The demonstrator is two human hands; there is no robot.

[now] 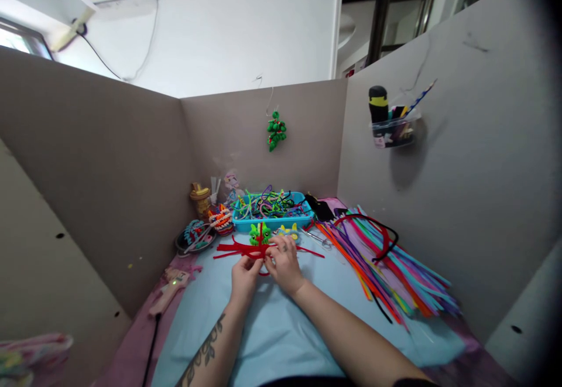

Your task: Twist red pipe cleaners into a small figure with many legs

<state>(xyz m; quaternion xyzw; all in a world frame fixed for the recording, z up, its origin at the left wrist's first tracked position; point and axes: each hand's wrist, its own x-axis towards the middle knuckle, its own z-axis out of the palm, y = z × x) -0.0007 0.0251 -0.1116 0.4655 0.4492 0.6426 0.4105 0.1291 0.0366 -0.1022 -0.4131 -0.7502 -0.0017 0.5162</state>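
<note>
Forearms extended, our left hand and right hand pinch red pipe cleaners, ideally firmly, before the turquoise tray.

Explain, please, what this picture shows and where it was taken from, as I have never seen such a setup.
There is no machine here: a camera worn on the head looks forward and down at its wearer's bare left hand and right hand. Their fingertips pinch red fuzzy stems over a light-blue sheet. Beyond them sit a small green figure and a blue tray of tangled coloured strands. A bundle of long coloured stems lies to the right, a pink corded tool to the left.
</note>
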